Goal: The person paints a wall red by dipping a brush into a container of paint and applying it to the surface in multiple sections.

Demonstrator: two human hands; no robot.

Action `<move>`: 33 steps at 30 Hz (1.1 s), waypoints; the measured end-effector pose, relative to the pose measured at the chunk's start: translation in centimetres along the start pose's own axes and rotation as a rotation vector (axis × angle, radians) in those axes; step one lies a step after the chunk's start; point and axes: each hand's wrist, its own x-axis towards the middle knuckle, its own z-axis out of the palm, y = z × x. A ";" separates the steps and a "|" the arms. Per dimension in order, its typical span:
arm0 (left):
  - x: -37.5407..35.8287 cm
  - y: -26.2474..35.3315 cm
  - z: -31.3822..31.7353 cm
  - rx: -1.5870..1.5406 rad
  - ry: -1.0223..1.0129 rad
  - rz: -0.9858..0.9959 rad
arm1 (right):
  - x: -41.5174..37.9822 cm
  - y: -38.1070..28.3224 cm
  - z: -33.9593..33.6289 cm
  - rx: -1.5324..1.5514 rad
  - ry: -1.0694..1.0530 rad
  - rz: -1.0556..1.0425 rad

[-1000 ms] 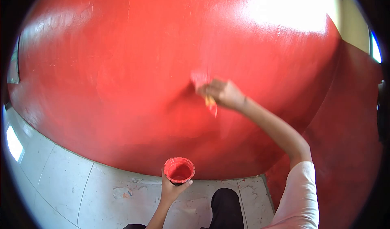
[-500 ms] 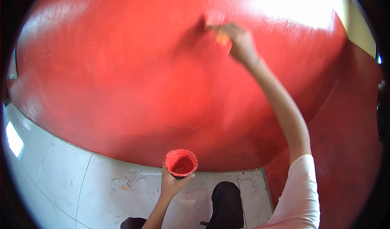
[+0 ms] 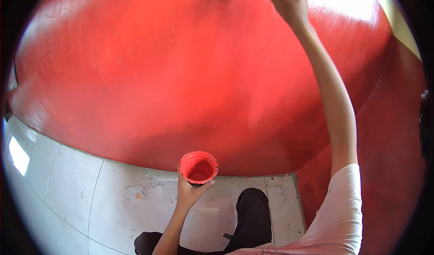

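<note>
My left hand (image 3: 187, 193) is wrapped round a small plastic paint cup (image 3: 199, 157), its rim and inside coated in red. Red paint lies in the bottom of the cup, which is held upright above the floor. High up at the top edge of the view, my right hand (image 3: 291, 4) is closed round a paintbrush, against the red wall (image 3: 181, 83). Most of the brush is cut off by the frame; only a bit of its red handle end shows above the fingers. The wall's surface looks glossy and wet in places.
Pale floor tiles (image 3: 68, 182) with paint smudges run along the foot of the wall. A second red wall (image 3: 384, 173) meets it at a corner on the right, with a yellowish upper part (image 3: 400, 22). My bent knee (image 3: 253, 205) in dark trousers is below.
My right hand has moved up and to the right along the wall, taking the brush mostly out of view. The cup in my left hand appears slightly higher, as the view has tilted.
</note>
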 end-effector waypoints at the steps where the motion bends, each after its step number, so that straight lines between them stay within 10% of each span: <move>1: 0.1 0.5 0.0 0.016 0.003 0.011 | -0.3 -0.1 0.2 -0.010 -0.001 -0.037; 7: 0.0 0.6 0.1 -0.028 0.001 0.013 | -18.0 -4.7 1.9 -0.003 -0.344 -0.550; 10: 0.0 1.2 0.4 -0.015 0.048 0.047 | -27.8 -8.5 0.1 0.302 -0.744 -0.336; 16: 0.0 0.6 0.4 0.009 0.052 0.047 | -15.2 -1.0 2.1 0.730 -0.285 0.122; 18: 0.1 -0.1 0.1 0.013 0.039 0.046 | -8.4 -2.5 -1.0 0.168 -0.061 -0.051; 23: 0.2 0.0 0.0 0.016 0.030 0.057 | -13.7 -3.9 0.1 0.079 -0.261 -0.460; 28: 0.5 -0.7 0.1 0.003 0.039 0.081 | -26.2 -9.2 -2.0 0.378 -0.974 -0.287; 33: 0.1 -0.5 0.3 -0.020 0.056 0.042 | -14.4 -0.2 -1.2 0.410 -0.603 -0.209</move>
